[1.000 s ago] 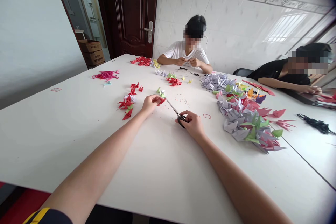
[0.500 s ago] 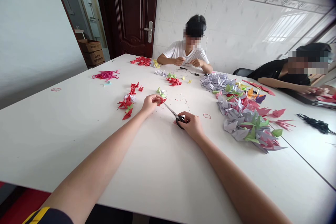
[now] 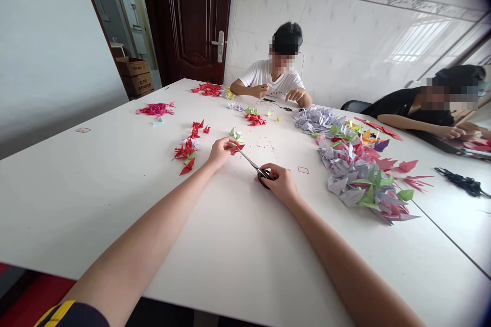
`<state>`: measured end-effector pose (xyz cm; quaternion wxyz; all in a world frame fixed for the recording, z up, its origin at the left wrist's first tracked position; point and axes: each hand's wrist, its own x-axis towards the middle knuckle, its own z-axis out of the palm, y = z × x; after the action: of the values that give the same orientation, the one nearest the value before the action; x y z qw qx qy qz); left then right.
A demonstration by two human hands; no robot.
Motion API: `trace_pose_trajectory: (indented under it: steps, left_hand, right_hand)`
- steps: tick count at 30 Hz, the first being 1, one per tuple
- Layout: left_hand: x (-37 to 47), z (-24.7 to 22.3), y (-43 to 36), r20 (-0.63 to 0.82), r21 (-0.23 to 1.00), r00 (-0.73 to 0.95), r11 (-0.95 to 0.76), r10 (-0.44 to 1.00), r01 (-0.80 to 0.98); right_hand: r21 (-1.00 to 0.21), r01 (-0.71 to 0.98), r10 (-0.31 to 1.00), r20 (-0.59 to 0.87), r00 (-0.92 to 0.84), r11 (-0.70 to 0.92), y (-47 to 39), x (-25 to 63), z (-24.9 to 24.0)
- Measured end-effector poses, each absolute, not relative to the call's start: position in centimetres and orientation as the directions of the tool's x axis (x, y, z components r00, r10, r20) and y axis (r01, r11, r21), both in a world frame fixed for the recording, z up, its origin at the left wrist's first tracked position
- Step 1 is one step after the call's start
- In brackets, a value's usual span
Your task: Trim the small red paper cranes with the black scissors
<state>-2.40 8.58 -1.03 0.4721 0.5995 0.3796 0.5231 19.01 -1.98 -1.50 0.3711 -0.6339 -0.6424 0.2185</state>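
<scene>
Between the fingertips of my left hand (image 3: 222, 152) is a red paper crane (image 3: 238, 148), pinched just above the table. My right hand (image 3: 283, 182) grips black-handled scissors (image 3: 253, 165), fingers in the loops. The scissor tips reach to the red crane; whether the blades are parted there is too small to tell. Right behind my left hand a green and white paper crane (image 3: 237, 135) rests on the table. Small red paper scraps (image 3: 272, 147) are scattered to its right. Left of my left hand lies a cluster of mostly red paper cranes (image 3: 184, 149).
A large heap of grey, pink and green cranes (image 3: 345, 163) covers the right side of the white table (image 3: 115, 225). Further back are more red cranes (image 3: 256, 119) and a magenta bundle (image 3: 156, 109). One person (image 3: 276, 74) sits opposite, another person (image 3: 414, 107) at the right.
The red crane has turned slightly in my left fingers, while both my hands keep nearly the same place. The person opposite has lowered one hand toward the table.
</scene>
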Motion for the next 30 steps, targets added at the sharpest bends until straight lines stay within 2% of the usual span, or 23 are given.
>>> trace_pose_trajectory:
  steps: [10,30]
  left_hand:
    - [-2.41,-1.07,8.62,0.276,0.961,0.169,-0.271,0.946,-0.053]
    - [-2.09,-0.48,7.79,0.17,0.978,0.249,-0.133,0.953,-0.159]
  right_hand:
    - [-0.71,0.699,0.976,0.2,0.085,0.085,-1.98,18.96,-1.52]
    - [-0.654,0.753,0.977,0.2,0.075,0.076,-2.07,18.8,-1.4]
